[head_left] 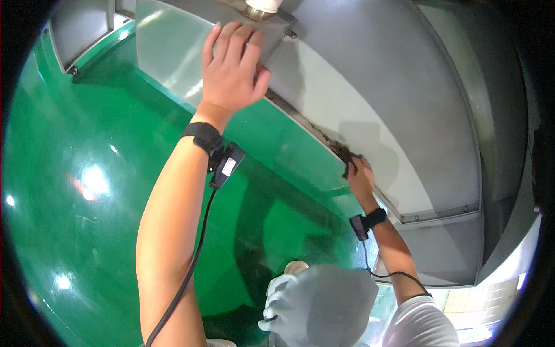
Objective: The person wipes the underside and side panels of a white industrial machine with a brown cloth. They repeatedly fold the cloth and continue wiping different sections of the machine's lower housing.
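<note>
My left hand (pixel 230 69) reaches up over a clear panel (pixel 167 52), its fingers stretched out and slightly apart near the panel's edge at the grey machine. Further right, my right hand (pixel 362 176) is closed on a dark crumpled rag (pixel 342 152). The rag presses into a dark, dirty-looking strip along the lower edge of the machine's pale panel (pixel 338 98). Part of the rag and the right fingertips are hard to make out. Each wrist wears a black strap with a small device and a cable.
Shiny green floor (pixel 75 220) spreads across the left and middle. A grey curved machine housing (pixel 404 87) fills the upper right. At the top stands a white cylindrical part (pixel 263 6). A pale grey piece with finger-like folds (pixel 321 306) hangs in front of me at the bottom.
</note>
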`<control>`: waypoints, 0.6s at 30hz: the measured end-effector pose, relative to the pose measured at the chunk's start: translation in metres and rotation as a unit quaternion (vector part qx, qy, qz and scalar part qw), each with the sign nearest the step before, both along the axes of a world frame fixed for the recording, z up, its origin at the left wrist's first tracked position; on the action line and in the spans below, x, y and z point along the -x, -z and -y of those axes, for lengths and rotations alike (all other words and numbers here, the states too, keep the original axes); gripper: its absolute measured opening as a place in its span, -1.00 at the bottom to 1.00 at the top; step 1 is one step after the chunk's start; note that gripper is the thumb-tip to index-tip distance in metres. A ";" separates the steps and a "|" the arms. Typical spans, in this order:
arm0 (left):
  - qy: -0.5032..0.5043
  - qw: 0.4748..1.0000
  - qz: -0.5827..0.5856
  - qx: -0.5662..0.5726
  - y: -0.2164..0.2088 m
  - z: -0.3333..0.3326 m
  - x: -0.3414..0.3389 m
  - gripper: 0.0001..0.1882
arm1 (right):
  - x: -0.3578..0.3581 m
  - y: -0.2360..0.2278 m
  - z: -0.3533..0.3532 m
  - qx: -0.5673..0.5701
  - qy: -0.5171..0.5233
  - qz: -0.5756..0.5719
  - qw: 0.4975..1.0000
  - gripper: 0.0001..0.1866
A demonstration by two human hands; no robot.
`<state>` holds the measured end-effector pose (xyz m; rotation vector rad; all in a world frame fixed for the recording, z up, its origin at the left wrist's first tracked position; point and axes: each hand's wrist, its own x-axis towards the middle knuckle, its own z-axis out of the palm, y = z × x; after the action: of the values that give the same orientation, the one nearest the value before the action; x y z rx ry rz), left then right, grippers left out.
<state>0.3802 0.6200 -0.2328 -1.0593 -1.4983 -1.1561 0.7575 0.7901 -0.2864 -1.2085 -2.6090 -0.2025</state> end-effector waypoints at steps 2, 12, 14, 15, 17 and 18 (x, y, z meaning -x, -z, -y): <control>0.004 1.000 0.004 -0.003 0.000 0.002 0.000 -0.49 | -0.004 0.000 0.005 -0.015 0.003 0.010 1.000 -0.73; -0.001 1.000 -0.005 -0.021 0.000 0.008 0.004 -0.53 | 0.250 0.050 0.006 -0.159 -0.254 -0.017 0.954 -0.79; -0.001 1.000 -0.013 -0.021 -0.002 0.016 0.006 -0.53 | 0.302 0.033 0.038 -0.063 -0.204 -0.097 0.972 -0.76; 0.006 1.000 -0.008 -0.019 -0.002 0.014 0.005 -0.54 | 0.305 0.034 0.035 -0.067 -0.195 -0.097 0.974 -0.76; 0.019 1.000 0.003 -0.016 -0.001 0.011 0.003 -0.54 | 0.302 0.034 0.032 -0.077 -0.201 -0.072 0.974 -0.74; 0.015 1.000 0.006 -0.014 0.000 0.013 0.005 -0.54 | 0.303 0.033 0.033 -0.083 -0.219 -0.049 0.971 -0.74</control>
<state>0.3748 0.6073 -0.2330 -1.0618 -1.4764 -1.2025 0.4545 0.7571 -0.3194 -0.5516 -2.6293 -0.2582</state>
